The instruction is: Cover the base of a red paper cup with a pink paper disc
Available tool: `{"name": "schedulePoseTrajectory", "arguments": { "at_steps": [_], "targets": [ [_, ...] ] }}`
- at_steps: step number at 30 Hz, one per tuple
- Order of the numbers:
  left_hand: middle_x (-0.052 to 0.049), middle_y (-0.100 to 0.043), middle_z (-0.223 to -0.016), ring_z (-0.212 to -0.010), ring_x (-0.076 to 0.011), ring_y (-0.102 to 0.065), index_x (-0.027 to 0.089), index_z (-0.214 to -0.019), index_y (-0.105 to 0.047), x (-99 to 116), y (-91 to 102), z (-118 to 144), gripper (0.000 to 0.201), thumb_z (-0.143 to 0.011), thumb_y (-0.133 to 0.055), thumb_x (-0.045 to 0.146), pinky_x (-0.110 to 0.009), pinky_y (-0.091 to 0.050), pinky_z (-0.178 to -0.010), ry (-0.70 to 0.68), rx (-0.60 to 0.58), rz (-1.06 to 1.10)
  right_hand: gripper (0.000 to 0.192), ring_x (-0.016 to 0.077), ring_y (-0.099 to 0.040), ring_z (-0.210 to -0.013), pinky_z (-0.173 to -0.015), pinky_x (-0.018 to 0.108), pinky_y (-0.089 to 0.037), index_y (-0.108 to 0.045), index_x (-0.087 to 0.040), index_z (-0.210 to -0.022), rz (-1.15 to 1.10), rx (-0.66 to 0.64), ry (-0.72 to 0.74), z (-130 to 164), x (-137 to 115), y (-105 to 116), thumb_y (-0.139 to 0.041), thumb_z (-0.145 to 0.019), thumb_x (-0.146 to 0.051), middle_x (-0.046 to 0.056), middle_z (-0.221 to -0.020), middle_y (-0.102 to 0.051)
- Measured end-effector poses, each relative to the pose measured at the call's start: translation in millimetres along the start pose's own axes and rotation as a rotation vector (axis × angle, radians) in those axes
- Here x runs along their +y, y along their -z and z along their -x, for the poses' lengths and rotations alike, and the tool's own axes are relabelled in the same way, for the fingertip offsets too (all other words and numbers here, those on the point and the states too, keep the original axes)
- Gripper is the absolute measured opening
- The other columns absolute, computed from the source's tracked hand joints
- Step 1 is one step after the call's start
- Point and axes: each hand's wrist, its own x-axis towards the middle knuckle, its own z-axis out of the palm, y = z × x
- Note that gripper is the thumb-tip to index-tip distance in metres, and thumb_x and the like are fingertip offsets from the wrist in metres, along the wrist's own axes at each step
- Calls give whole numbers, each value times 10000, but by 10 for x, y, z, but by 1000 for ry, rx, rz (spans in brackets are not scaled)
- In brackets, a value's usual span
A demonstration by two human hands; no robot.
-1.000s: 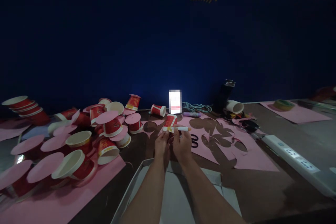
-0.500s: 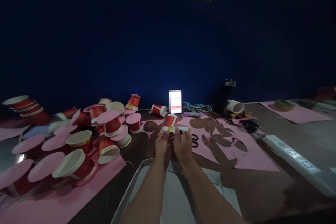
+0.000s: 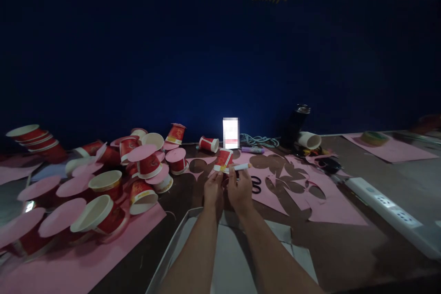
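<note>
A red paper cup point(image 3: 223, 159) with a white and yellow band is tilted in front of me, held at its near end by my left hand point(image 3: 213, 189). The left fingers are closed on it. My right hand point(image 3: 240, 191) is closed round a white tube point(image 3: 241, 166) with an orange tip, which points to the right. Right fingertips lie close against the cup; whether they press on it I cannot tell. A pale open cardboard box point(image 3: 230, 252) is beneath my forearms.
Several red cups with pink paper discs point(image 3: 143, 152) crowd the left. Cut pink sheets point(image 3: 330, 202), a purple marker point(image 3: 252, 150) and black loops point(image 3: 256, 184) lie to the right. A lit phone screen point(image 3: 230, 133), black flask point(image 3: 296, 124) and power strip point(image 3: 382, 206) stand beyond.
The view has shifted very slightly. Both hands stay at the cup, and the white tube has moved a little within the right hand's grip.
</note>
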Motion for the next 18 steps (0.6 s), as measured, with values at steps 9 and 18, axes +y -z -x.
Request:
{"name": "schedulePoseTrajectory", "arguments": {
  "at_steps": [9, 18],
  "targets": [
    [-46, -670, -689, -775, -191, -643, 146, -712, -657, -15, 23, -17, 274, -569, -747, 362, -266, -473, -694, -13, -18, -5, 285, 234, -586, -893, -829, 399, -433, -633, -172, -915, -5, 6, -1, 8, 5, -17, -396, -933, -330, 106, -926, -669],
    [-37, -649, -746, -750, -160, -631, 147, -726, -618, -49, 37, -46, 279, -576, -738, 349, -251, -465, -664, -23, 40, -1, 265, 181, -552, -737, -695, 307, -400, -561, -188, -813, -37, -9, -70, -7, -9, 27, -433, -923, -393, 45, -775, -617]
  ]
}}
